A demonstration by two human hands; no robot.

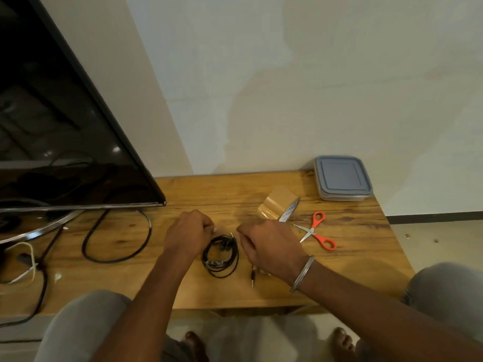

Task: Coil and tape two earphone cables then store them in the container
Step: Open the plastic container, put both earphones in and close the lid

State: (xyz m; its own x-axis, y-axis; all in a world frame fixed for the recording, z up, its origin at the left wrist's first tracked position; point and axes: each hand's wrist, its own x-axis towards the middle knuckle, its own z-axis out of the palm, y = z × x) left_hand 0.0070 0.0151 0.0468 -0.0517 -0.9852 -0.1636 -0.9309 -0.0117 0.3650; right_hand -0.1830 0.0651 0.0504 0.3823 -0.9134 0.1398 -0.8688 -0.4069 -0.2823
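left hand [190, 235]: hovers over the tabletop [352, 270], fingers curled in tight. Might be pinching something tiny, honestly can't tell from here.

coiled earphone cable [220, 257]: the black loop lies flat on the wood right between the two hands. It's a bit oval, with the long way running from the person toward the wall and its plug poking out at the far end. Not taped yet, as far as I can see.

second earphone plug [253, 278]: sticks out from under the right wrist, and the rest of that cable is hidden.

right hand [269, 248]: knuckles up, fingers bent toward the coil. Can't tell if it grips anything.

the bit that matters: both sets of fingertips sit just past the coil's far end, one each side and about equally close, so I'd guess either hand can drop onto it.

tape roll [278, 206]: brown, just beyond the right hand.

scissors [317, 231]: orange handles, right of the roll.

container [342, 178]: lid on, far right corner, well apart from the coil.
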